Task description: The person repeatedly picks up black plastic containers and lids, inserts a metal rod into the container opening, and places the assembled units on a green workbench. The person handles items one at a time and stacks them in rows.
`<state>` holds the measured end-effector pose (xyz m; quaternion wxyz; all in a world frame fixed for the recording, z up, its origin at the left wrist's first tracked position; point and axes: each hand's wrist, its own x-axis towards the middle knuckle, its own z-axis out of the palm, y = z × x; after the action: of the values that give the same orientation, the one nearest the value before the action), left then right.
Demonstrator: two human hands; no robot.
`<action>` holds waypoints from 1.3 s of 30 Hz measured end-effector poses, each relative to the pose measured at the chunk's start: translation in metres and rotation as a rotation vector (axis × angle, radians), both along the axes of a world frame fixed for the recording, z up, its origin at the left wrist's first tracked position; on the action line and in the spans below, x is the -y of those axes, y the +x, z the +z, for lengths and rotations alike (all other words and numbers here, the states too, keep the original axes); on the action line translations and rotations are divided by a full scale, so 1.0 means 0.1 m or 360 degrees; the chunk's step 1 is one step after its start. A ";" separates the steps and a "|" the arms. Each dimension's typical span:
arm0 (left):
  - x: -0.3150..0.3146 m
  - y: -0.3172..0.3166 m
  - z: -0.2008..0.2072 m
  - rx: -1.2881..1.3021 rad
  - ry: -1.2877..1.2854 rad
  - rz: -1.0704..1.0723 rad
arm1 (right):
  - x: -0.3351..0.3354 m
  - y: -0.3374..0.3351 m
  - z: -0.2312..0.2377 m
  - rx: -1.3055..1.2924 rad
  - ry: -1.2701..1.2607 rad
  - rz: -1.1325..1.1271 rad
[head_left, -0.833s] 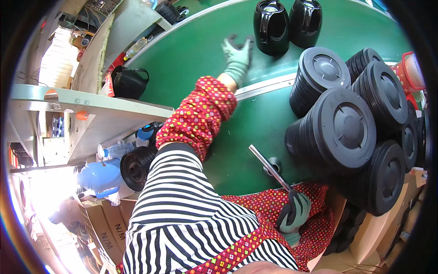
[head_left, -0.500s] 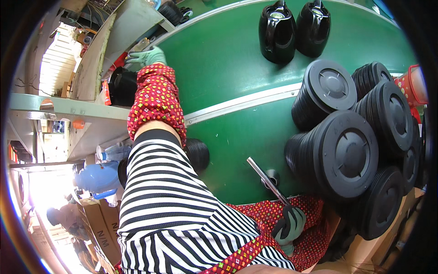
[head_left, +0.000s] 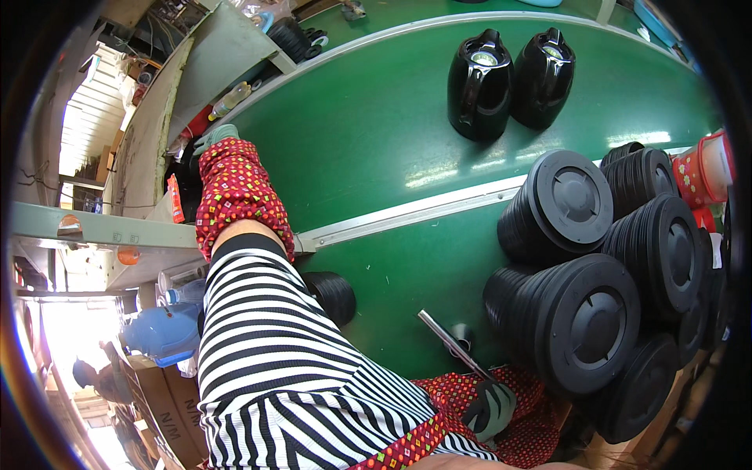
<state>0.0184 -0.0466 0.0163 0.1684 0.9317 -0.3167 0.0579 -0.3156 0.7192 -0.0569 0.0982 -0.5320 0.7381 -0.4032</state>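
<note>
My left hand [head_left: 215,139], in a grey-green glove, reaches to the far left side of the bench beside a dark object [head_left: 188,166]. The sleeve cover hides part of it, and whether its fingers grip anything is unclear. At the lower right, my right hand [head_left: 493,409], gloved alike, is closed around the dark lower end of a straight metal rod-shaped tool [head_left: 448,338]. The shiny shaft points up and left over the green bench. Behind the shaft is a small round metallic piece [head_left: 462,333]. Several stacks of round black lids [head_left: 589,329] stand to its right.
Two glossy black jugs [head_left: 479,90] stand at the back of the green bench [head_left: 376,157]. A metal strip [head_left: 415,211] crosses it. A black ribbed stack [head_left: 333,298] sits beside my left forearm. At left are a grey metal frame [head_left: 157,231] and a blue jug [head_left: 163,335].
My left hand has moved left and slightly down, towards the dark object. Its spread fingers are now partly hidden. My right hand still holds the rod-shaped tool. The view has tilted upward.
</note>
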 end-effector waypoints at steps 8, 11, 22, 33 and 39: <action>-0.46 -0.77 -0.09 0.0229 0.0362 -0.0404 | -0.02 0.04 -0.02 -0.0004 -0.0038 -0.0048; -0.39 -0.57 -0.31 0.0359 0.0282 -0.0307 | -0.12 0.03 -0.04 0.0031 -0.0124 0.0016; -2.16 -1.72 0.34 -0.0269 -0.0296 -0.1671 | 0.29 0.06 0.38 0.0211 -0.0144 -0.0019; -5.42 -1.26 1.72 -0.0751 -0.0115 -0.3221 | 0.80 0.35 2.26 0.1952 0.0168 0.0030; -6.34 -0.91 1.66 -0.0394 -0.0007 -0.4026 | 0.16 0.51 2.07 0.2064 0.0113 0.0003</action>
<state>-0.0725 0.5873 0.1818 0.1359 -0.0207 -0.9636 -0.2291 -0.2644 0.7031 0.1497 0.5418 -0.1777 0.5415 -0.6178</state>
